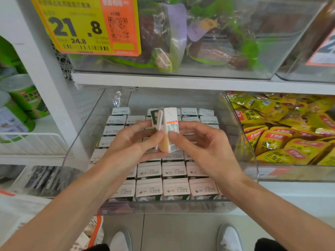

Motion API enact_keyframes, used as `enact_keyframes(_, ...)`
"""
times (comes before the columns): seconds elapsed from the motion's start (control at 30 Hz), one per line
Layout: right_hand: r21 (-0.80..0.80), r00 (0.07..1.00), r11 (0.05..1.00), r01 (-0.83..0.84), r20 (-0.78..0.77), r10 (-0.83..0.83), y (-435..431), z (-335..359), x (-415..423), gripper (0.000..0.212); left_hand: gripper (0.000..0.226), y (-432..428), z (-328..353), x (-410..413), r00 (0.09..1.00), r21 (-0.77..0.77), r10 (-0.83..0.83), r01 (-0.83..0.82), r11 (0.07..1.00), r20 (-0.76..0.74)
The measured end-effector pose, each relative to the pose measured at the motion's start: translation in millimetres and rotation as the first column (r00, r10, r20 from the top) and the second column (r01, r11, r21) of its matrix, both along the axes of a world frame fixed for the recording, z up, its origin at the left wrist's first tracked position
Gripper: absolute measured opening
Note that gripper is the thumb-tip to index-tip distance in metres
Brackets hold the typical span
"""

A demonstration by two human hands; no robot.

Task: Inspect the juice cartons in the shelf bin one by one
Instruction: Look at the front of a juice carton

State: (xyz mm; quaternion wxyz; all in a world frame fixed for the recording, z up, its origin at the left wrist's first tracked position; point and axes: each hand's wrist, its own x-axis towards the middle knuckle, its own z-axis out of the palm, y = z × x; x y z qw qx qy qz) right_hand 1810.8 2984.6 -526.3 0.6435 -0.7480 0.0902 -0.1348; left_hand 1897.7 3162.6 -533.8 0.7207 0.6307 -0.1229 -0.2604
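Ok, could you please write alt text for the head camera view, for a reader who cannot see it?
Two bare hands, left hand and right hand, hold one small juice carton upright above a clear shelf bin filled with rows of the same cartons. Yellow snack packets fill the neighbouring bin, and a yellow price tag hangs above.

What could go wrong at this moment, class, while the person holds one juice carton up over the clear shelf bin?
1. The juice carton is pinched mostly by fingertips of the left hand and right hand; it might slip onto the packed cartons below.
2. Its attached straw sits beside the left fingers and could be knocked loose.
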Motion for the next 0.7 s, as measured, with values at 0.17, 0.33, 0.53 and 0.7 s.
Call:
enact_keyframes(0.17,0.017,1.0,1.0,0.01,-0.022,-0.009,-3.2,-0.3,2.0,0.026,0.047,-0.6,0.8,-1.0,0.999,-0.012,-0.022,0.023,1.0,0.032)
enact_keyframes(0.33,0.103,0.999,0.995,-0.011,-0.036,0.015,-4.9,-0.1,1.2,0.024,0.035,2.0,-0.5,2.1,0.997,-0.031,0.048,-0.046,0.998,0.053)
enact_keyframes(0.53,0.172,1.0,0.985,0.015,-0.029,-0.01,-2.4,1.4,0.2,0.027,0.044,2.3,-0.9,2.0,0.996,-0.054,0.056,-0.052,0.997,0.072)
enact_keyframes(0.7,0.142,0.999,0.99,0.017,0.034,-0.022,-3.7,0.1,0.9,0.024,0.044,1.5,-2.0,2.4,0.995,-0.054,0.066,-0.062,0.997,0.069)
